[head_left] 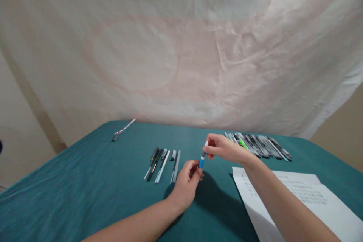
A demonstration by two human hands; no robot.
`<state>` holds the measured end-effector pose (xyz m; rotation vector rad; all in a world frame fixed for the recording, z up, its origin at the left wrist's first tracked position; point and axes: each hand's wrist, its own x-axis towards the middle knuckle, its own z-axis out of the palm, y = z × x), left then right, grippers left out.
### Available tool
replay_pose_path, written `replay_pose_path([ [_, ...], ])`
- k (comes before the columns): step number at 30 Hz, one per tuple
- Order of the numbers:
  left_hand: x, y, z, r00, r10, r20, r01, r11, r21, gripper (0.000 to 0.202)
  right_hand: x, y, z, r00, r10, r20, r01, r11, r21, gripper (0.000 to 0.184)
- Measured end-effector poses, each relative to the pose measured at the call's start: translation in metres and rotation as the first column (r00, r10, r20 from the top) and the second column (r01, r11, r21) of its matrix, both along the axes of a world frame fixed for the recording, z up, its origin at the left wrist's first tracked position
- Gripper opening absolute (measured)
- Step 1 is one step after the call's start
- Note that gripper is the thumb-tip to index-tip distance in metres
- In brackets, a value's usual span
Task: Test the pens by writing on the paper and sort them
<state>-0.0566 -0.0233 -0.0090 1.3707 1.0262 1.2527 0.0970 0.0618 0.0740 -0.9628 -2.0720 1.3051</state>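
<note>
Between my two hands a pen (201, 162) with a blue barrel section and a grey and white upper end is held tilted above the cloth. My left hand (188, 181) is closed round its lower end, and the tip is hidden by the fingers. My right hand (217, 147) pinches the upper end between thumb and fingers. Just left of my left hand lie a grey pen (177, 166) and a small loose cap (173, 155). Farther left are a pale pen (162, 167) and a black pen (155, 165), with more caps at their far ends.
A long row of pens (262, 145), one bright green (243, 144), lies beyond my right forearm. White paper sheets (300, 193) with writing rest under that arm. At the far left is a thin white object with a dark end (121, 131). A green cloth (85, 189) covers the table.
</note>
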Motion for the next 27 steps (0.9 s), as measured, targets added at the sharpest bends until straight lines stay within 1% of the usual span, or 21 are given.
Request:
replay_pose_path([
  [3,-0.001,0.001,-0.002,1.0,0.004,-0.014,-0.003,1.0,0.015,0.027,0.0,-0.001,0.0,1.0,-0.003,-0.003,0.003,1.0,0.0,0.023],
  [6,-0.002,0.002,-0.001,1.0,-0.016,-0.017,0.016,1.0,0.015,0.028,0.002,0.001,0.0,1.0,0.014,-0.02,-0.014,1.0,-0.024,0.025],
  [11,-0.002,0.001,0.006,0.997,-0.081,0.018,0.082,0.995,-0.062,0.036,0.007,0.005,-0.002,0.999,0.03,-0.042,-0.034,0.995,-0.095,0.027],
  [14,-0.002,0.0,0.007,0.994,-0.1,0.034,0.103,0.991,-0.082,0.038,0.007,0.006,-0.003,0.999,0.027,-0.038,-0.031,0.994,-0.108,0.028],
  [19,-0.003,0.002,0.006,0.997,-0.072,0.035,0.074,0.994,-0.078,0.038,0.006,0.006,-0.003,0.999,0.044,-0.016,-0.045,0.995,-0.086,0.027],
  [22,-0.003,0.002,0.005,0.997,-0.058,0.059,0.064,0.993,-0.101,0.037,0.007,0.006,-0.002,0.999,0.04,-0.02,-0.041,0.996,-0.084,0.026],
  [27,-0.002,0.0,0.007,0.995,-0.064,0.078,0.074,0.989,-0.131,0.036,0.01,0.006,-0.001,0.999,0.041,0.005,-0.041,0.995,-0.088,0.031],
])
